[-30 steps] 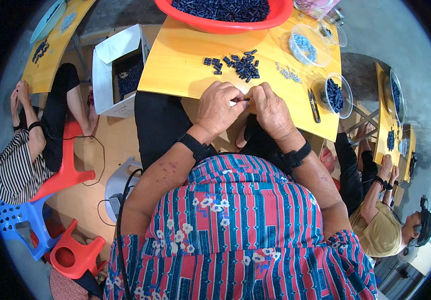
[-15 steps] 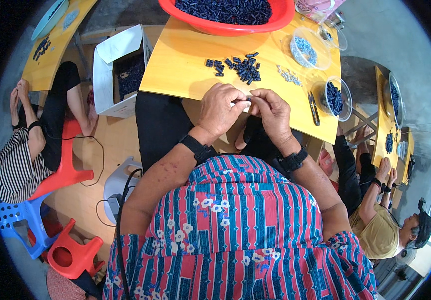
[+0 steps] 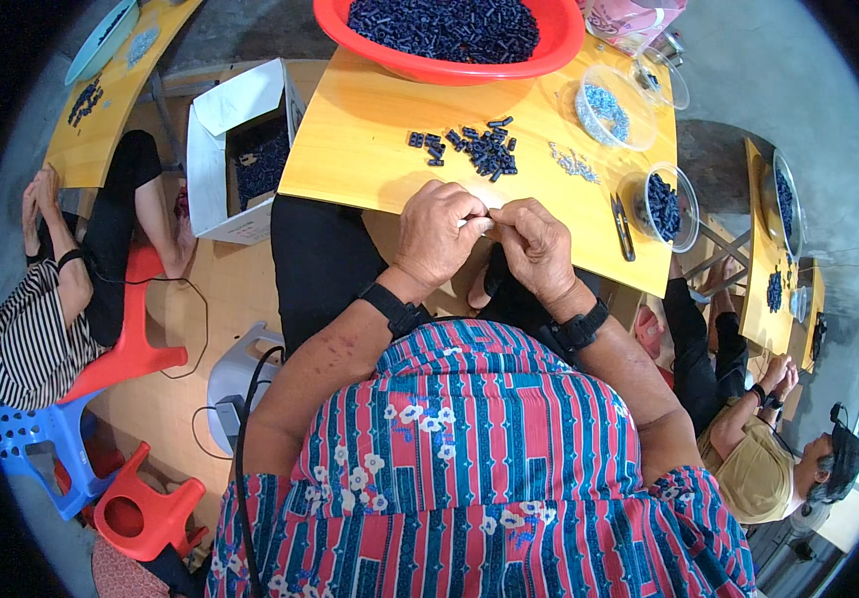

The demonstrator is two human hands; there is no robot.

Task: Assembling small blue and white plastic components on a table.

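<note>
My left hand [image 3: 439,227] and my right hand [image 3: 534,247] meet just off the table's near edge, fingertips pressed together. Between thumb and forefinger the left one pinches a small black plastic part, now mostly covered by the fingers. The right thumb and fingers close in on the same spot; what they grip is too small to make out. Ahead of them on the table lies a loose pile of small black plastic parts [image 3: 489,151], with a smaller group [image 3: 428,146] to its left. Tiny clear pieces [image 3: 574,162] are scattered to the right.
A red basin [image 3: 420,68] of dark parts stands at the back. At right are a tub of clear pieces [image 3: 604,110], a tub of black parts [image 3: 663,207] and a black-handled tool [image 3: 623,227]. A white carton [image 3: 240,149] stands left. Other people sit at tables on both sides.
My right hand has turned over and drawn its fingers closer against the left fingertips, covering the black part seen earlier. At right, another person's hands have come off the table toward their body.
</note>
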